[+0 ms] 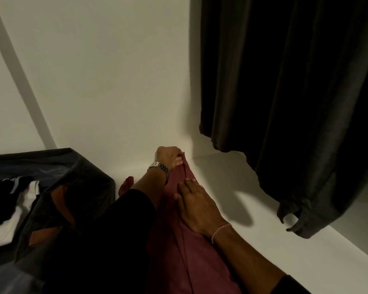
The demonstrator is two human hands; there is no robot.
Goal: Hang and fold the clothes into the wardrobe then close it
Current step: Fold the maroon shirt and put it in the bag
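Observation:
A maroon garment [187, 257] lies lengthwise on the white wardrobe shelf [263, 234], reaching toward the back wall. My left hand [168, 155], with a metal watch on the wrist, grips the garment's far end near the back corner. My right hand [197, 205], a red-and-white thread on its wrist, presses flat on the cloth with straight fingers. Dark garments [285, 92] hang above the shelf on the right, a sleeve trailing down onto it.
A dark fabric bin [51, 166] stands at the left and holds black and white clothes [11, 209]. The white back wall rises behind the shelf. The shelf's front edge runs diagonally at the lower right.

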